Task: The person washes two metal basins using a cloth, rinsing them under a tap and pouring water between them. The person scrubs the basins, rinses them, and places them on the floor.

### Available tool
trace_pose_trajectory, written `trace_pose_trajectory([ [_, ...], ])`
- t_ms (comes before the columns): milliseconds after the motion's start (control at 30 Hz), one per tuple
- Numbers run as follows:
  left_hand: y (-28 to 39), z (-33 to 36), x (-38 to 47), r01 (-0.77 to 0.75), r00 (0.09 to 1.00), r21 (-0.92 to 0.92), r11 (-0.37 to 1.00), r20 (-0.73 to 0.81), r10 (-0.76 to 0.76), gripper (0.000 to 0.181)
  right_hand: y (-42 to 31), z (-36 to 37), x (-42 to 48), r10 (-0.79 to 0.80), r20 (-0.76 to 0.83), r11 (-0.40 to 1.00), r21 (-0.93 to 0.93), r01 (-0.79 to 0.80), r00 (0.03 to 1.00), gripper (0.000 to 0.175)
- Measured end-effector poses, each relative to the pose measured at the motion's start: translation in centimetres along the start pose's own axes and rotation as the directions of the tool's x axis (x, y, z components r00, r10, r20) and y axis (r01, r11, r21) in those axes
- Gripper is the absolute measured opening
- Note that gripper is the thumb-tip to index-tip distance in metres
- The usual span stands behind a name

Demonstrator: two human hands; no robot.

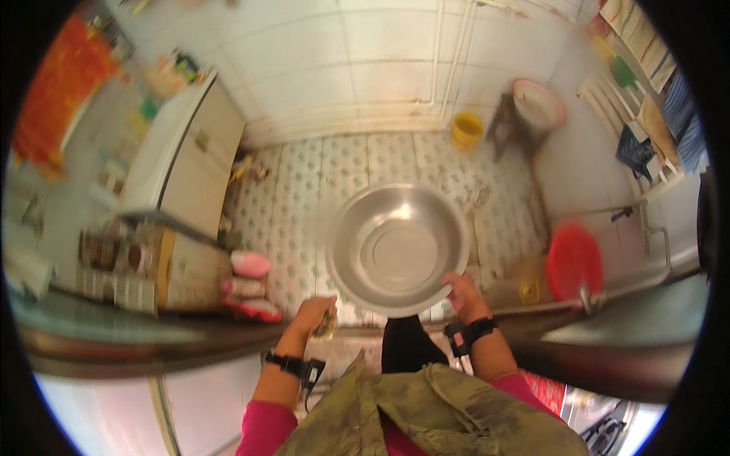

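Observation:
A wide, round stainless steel basin [402,253] is in front of me above the tiled floor, tilted slightly, and no contents show in it. My right hand [465,293] grips its lower right rim. To the left of the basin and apart from it, my left hand [316,316] is closed around a small crumpled item [326,326], perhaps a cloth or packet; its kind is unclear. Both forearms carry black straps with small devices.
A white cabinet [199,154] stands at the left, with a pink bottle [251,264] near it. A yellow bucket [466,131], a stool [502,128] bearing an enamel basin [538,104], and a red basin [575,262] are at the right. A door frame flanks me.

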State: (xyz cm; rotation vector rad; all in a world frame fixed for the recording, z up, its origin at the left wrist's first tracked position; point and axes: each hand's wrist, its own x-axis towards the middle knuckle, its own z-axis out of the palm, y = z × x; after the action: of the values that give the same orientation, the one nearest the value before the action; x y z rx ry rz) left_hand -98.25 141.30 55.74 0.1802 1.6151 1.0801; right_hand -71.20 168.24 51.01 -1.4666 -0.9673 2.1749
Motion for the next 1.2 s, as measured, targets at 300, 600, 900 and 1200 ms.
trace_pose_trajectory([
  [300, 20.6, 1.2, 18.7, 0.160, 0.979, 0.052, 0.986, 0.118, -0.165, 0.050, -19.2, 7.1, 11.5, -0.048, 0.023, 0.994, 0.098, 0.045, 0.999, 0.046],
  [600, 36.5, 5.1, 31.1, 0.155, 0.921, -0.086, 0.984, 0.372, -0.113, 0.047, -30.9, 7.3, 18.6, -0.193, 0.038, 0.959, 0.219, 0.181, 0.980, 0.049],
  [900, 52.5, 17.0, 50.0, -0.312, 0.706, 0.267, 0.912, 0.708, 0.034, 0.026, -39.8, 2.5, 24.4, -0.056, -0.488, 0.949, 0.246, 0.199, 0.871, 0.037],
  [1200, 61.2, 31.6, 57.6, -0.041, 0.646, 0.344, 0.938, 0.726, -0.237, 0.023, -48.5, -4.3, 27.3, -0.357, -0.747, 0.807, 0.056, 0.588, 0.561, 0.057],
])
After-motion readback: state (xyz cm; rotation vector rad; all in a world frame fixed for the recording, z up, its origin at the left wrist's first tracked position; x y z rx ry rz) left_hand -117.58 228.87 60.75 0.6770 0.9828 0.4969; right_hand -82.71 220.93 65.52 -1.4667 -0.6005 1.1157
